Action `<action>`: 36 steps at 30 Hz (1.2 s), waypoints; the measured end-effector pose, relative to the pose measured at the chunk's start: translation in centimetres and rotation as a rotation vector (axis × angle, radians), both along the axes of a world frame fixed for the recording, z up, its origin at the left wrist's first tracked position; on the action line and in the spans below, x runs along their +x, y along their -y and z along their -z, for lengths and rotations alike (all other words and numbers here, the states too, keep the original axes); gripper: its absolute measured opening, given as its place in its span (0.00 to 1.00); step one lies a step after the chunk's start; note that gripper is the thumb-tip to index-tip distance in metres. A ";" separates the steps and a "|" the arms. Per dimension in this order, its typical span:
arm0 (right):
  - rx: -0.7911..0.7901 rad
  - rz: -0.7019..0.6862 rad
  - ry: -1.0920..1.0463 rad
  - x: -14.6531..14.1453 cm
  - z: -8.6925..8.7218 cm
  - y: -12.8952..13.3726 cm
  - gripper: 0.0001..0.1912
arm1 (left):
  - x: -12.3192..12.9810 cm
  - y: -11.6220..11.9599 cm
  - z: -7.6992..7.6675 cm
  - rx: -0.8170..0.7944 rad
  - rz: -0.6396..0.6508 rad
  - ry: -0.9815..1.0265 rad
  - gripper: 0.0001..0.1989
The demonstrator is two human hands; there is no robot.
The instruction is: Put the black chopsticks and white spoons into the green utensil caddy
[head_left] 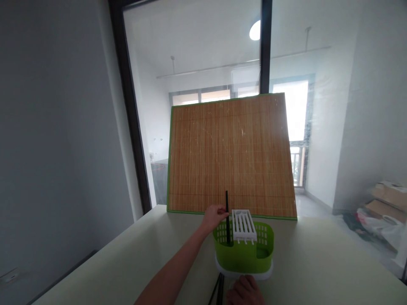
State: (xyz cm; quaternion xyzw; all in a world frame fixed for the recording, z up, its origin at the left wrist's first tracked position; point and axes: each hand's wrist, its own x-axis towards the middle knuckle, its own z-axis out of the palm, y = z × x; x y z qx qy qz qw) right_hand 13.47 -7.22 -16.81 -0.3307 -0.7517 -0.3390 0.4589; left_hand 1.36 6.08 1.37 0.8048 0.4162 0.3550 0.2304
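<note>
My left hand [216, 217] pinches a black chopstick [227, 231], held nearly upright with its lower end inside the left part of a green basket [244, 259]. The basket has slotted upper walls and stands on a white base tray [265, 275]. Across its middle sits a white slotted rack [244, 225] with small hooks along the front. My right hand [244, 291] is closed at the bottom edge of the view, just in front of the base tray; what it grips, if anything, is hidden. Beside it on the left lie more black chopsticks [220, 290], cut off by the frame.
Everything stands on a pale table [305, 262]. Behind the basket, a bamboo mat board [229, 156] with green edging leans against a dark-framed glass door [266, 51]. Cardboard boxes and plastic bags [386, 216] lie on the floor at the right.
</note>
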 end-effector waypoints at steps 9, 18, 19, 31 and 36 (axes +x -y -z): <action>-0.014 0.055 0.042 0.0 0.5 -0.2 0.14 | 1.0 -1.1 2.2 -0.047 0.060 -0.085 0.13; 0.001 0.021 -0.008 0.0 0.1 -0.1 0.14 | 1.4 -0.3 2.4 0.022 0.076 -0.087 0.20; 0.006 0.011 -0.021 -0.1 0.0 -0.1 0.14 | 1.3 -0.1 2.5 0.037 0.068 -0.089 0.20; -0.021 -0.015 -0.063 -0.2 -0.7 0.4 0.15 | -3.7 6.7 3.7 0.198 -0.183 -0.023 0.18; -0.036 -0.024 -0.032 -0.4 0.5 0.3 0.16 | -8.3 13.0 8.4 0.173 -0.413 -0.120 0.16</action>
